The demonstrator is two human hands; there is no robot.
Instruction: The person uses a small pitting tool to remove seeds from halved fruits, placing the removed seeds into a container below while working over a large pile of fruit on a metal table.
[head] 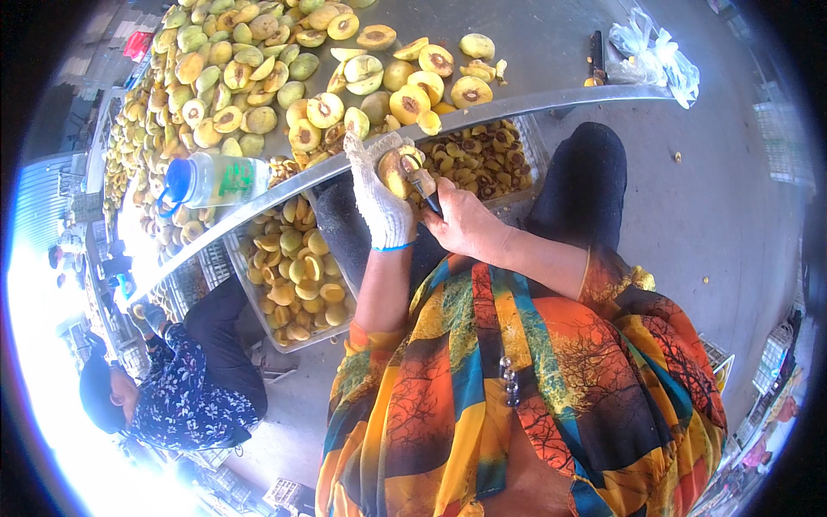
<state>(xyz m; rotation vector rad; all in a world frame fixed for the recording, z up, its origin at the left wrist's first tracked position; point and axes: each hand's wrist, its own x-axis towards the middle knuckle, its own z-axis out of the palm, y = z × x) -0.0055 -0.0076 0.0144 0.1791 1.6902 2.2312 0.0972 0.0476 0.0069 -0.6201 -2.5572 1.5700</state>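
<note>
My left hand [386, 207], in a white knit glove, holds a halved yellow fruit [393, 173] with its cut side towards my right hand. Bare fingers of my right hand [466, 220] grip the dark handle of a pitting tool [426, 187], whose looped metal end lies against the fruit's cut face. Both hands are just in front of the metal table edge [504, 103]. Right beyond them on the table lie fruit halves [409, 105], several with brown stone centres showing. Below the edge, a crate [526, 184] holds brown-centred scraps and pits, partly hidden by my hands.
A big heap of fruit [239, 71] spreads over the table's left. A blue-capped plastic bottle [216, 179] lies near its edge. Hollowed halves fill another crate [291, 346] at lower left. A dark-handled tool [596, 55] and plastic bags [656, 55] lie right. A co-worker [187, 394] sits left.
</note>
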